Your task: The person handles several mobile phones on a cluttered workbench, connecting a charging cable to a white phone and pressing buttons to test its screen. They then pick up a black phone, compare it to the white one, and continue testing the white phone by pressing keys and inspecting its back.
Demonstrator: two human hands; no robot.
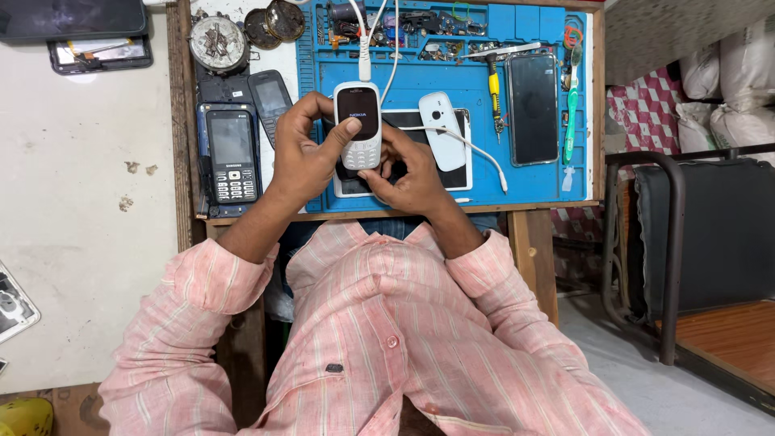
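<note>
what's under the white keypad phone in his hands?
Under the white keypad phone, held by left hand and right hand, lies a white-edged tablet on the blue mat; hands cover its middle.

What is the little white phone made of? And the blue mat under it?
The white phone, held by the left hand and right hand, looks like smooth hard plastic: it has a slight shine, and its dark screen looks glassy. The blue mat seems like matte rubber or silicone, with molded compartments, though that's a guess.

Both hands, left hand (303, 157) and right hand (413, 173), grip a white keypad phone (359, 125) with a plugged-in white cable (365, 48), over the blue silicone repair mat (533, 182) near its front edge.
</note>
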